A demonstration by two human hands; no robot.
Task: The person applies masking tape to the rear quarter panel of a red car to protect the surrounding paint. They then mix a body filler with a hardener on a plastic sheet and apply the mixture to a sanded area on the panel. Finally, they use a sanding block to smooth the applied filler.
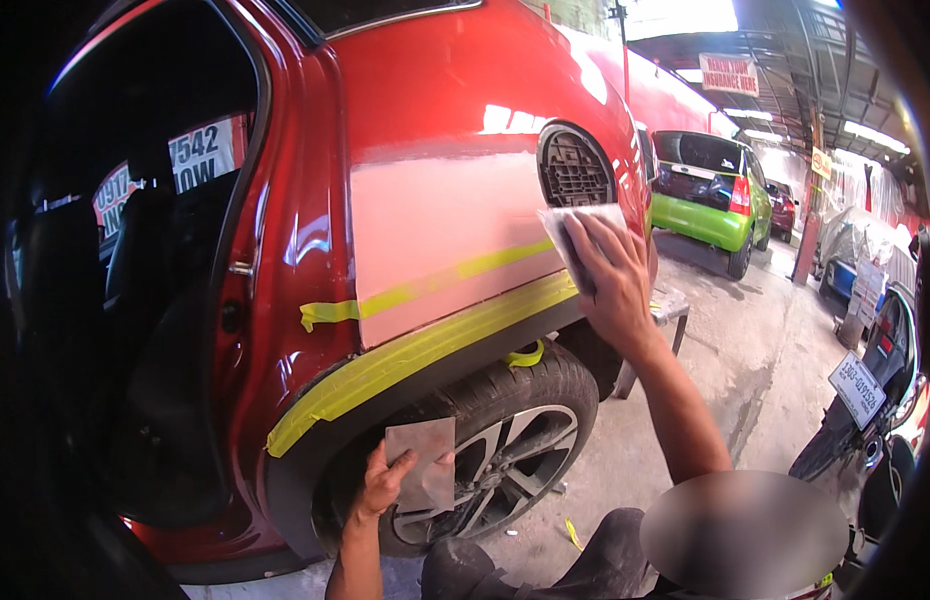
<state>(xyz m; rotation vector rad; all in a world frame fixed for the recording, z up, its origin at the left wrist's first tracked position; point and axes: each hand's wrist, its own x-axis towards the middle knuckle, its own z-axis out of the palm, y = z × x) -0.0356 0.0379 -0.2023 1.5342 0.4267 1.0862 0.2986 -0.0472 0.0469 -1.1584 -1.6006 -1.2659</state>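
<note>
The right hand (pixel 610 290) presses a pale sheet (pixel 577 228) flat against the dull pink patch (pixel 440 235) on the red car (pixel 435 90), just under the open filler recess (pixel 575 168). Its fingers (pixel 597 243) lie spread over the sheet, palm down on the panel. The sheet sits at the right edge of the patch, above the rear wheel (pixel 505 455).

Lower and to the left, the left hand (pixel 380 485) holds up a grey sheet (pixel 423 462) in front of the tyre, thumb across its lower left corner, the other fingers behind it, pinching it.

Yellow-green tape (pixel 405 360) runs along the wheel arch, and a thinner strip (pixel 425 288) crosses the patch, its loose end curled at the left. A small loop of tape (pixel 526 355) hangs at the top of the tyre.

To the left the rear door opening shows a dark seat (pixel 150 260). Far right stands a green car (pixel 710 195) on the concrete floor (pixel 745 350), with a motorbike (pixel 870 400) near the right edge. A scrap of yellow tape (pixel 572 533) lies on the floor by the wheel.
</note>
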